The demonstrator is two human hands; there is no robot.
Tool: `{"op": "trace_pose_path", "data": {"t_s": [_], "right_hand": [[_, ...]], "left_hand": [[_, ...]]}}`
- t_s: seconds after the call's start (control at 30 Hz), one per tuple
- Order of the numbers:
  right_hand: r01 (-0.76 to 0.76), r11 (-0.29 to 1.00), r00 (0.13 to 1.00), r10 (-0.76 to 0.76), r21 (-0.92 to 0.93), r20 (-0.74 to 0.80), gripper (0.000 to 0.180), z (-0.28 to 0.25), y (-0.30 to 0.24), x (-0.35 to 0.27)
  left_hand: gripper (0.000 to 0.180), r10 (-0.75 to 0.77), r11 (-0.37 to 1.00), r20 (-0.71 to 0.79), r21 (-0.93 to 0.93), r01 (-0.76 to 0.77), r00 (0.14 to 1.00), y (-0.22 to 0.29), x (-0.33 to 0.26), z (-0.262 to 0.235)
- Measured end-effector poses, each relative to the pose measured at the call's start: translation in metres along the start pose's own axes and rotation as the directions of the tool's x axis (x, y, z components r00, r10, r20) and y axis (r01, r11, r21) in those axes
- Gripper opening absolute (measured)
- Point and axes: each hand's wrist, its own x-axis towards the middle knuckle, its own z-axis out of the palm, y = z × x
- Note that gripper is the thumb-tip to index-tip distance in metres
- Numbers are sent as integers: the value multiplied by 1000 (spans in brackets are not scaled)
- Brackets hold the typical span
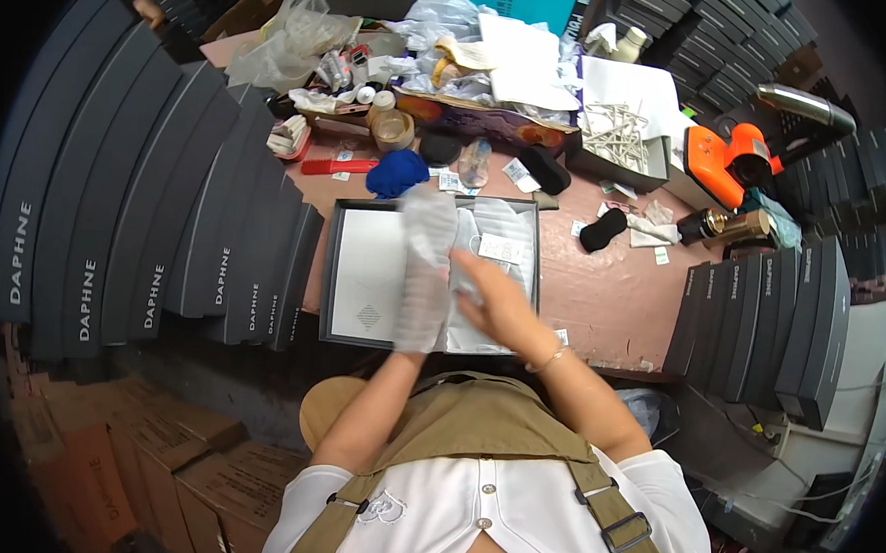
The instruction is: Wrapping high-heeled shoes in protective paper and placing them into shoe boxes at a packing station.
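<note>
An open shallow dark box (327, 270) lies in front of me on the table. Above its middle, a long bundle in translucent white wrap (425, 276) is upright and smeared by motion. My left hand (413, 354) holds it from the near end; the wrap covers most of the fingers. With fingers apart, my right hand (494, 301) is over the box's right half, fingertips close to the bundle's right side; whether they touch it I cannot tell. Beneath that hand, another white-wrapped bundle (504, 220) lies in the box with a white tag (502, 249) on it. White paper (363, 272) lines the left half.
Tall rows of dark boxes (147, 191) flank me at left, with shorter ones (762, 313) at right. Behind the open box are a blue cloth bundle (397, 174), black pads (603, 229), a carton of wrapping (471, 118) and an orange tape dispenser (714, 166). Cartons (173, 463) stand lower left.
</note>
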Motion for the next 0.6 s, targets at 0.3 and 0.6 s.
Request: {"op": "trace_pose_path", "data": {"t_s": [0.3, 0.6], "right_hand": [[-174, 951, 976, 131, -257, -176, 47, 31, 155, -22], [-181, 983, 979, 178, 23, 102, 49, 33, 48, -49]], "left_hand": [[72, -69, 981, -21, 180, 72, 997, -3, -7, 3], [23, -284, 904, -228, -386, 182, 931, -47, -5, 9]]}}
